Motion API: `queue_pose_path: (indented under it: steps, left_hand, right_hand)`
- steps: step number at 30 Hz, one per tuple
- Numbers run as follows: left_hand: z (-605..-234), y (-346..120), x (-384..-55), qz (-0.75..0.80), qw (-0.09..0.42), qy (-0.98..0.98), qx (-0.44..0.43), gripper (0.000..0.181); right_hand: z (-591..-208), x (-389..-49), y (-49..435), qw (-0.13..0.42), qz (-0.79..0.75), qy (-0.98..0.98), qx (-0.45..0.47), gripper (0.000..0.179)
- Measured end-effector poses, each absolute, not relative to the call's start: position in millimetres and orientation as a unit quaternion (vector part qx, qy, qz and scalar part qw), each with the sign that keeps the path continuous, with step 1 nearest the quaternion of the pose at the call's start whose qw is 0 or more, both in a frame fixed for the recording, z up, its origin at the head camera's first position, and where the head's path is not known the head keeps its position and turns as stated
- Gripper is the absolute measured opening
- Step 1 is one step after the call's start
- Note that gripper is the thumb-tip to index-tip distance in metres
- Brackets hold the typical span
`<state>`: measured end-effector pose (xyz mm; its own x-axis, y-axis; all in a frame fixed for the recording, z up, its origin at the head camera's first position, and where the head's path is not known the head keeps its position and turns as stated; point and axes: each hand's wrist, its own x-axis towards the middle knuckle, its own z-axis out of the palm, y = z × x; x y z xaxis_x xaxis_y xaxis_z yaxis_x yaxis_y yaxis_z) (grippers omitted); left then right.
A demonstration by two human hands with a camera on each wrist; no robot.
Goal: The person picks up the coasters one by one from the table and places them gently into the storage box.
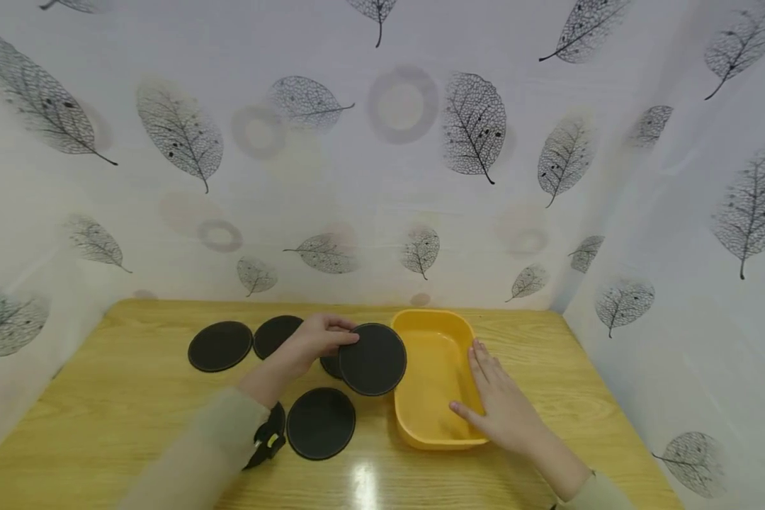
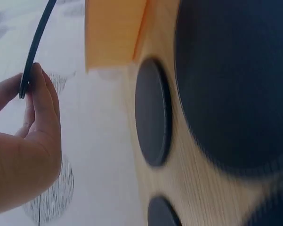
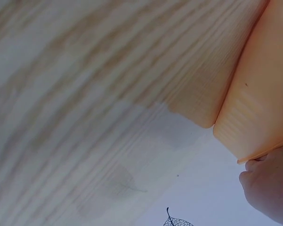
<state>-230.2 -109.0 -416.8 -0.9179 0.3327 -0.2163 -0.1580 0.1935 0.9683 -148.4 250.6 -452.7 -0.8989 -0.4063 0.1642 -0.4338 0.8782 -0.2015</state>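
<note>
My left hand (image 1: 321,336) pinches a round black coaster (image 1: 373,360) by its edge, between thumb and fingers. The coaster is raised above the table, beside the left rim of a yellow rectangular basin (image 1: 430,382). In the left wrist view the held coaster (image 2: 36,44) shows edge-on between the fingertips. On the basin's right rim rests my right hand (image 1: 506,411), its fingers extended and thumb over the inside. No object shows inside the basin. Other black coasters lie flat left of the basin, including one near the front (image 1: 321,423) and one far left (image 1: 220,346).
Another coaster (image 1: 275,336) lies behind my left forearm, and others are partly hidden by the arm and the held coaster. The wooden table (image 1: 115,397) meets a leaf-patterned sheet (image 1: 357,177) at its back and sides.
</note>
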Motion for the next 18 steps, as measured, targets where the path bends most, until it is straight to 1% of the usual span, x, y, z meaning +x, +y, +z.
queue_pose_path:
  steps: [2,10,13,18]
  left_hand:
    - [-417.7,-93.6,-231.7,0.642,0.192,0.740,0.056,0.040]
    - [-421.1,-37.9,-229.0,0.653,0.151,0.741,0.027,0.026]
    - [-425.4,-21.4,-228.7,0.636,0.139,0.758,0.034,0.022]
    - [-432.9,-2.9,-225.8,0.581,0.111,0.803,0.074,0.018]
  right_hand:
    - [-452.1,-148.0,250.4,0.060,0.116,-0.967,0.217,0.095]
    - [-452.8,-145.0,250.5,0.059,0.132,-0.966,0.213,0.095]
    - [-452.2,-144.7,250.4,0.056,0.136,-0.967,0.210,0.095]
    - [-451.7,-144.4,249.7,0.057,0.141,-0.965,0.214,0.095]
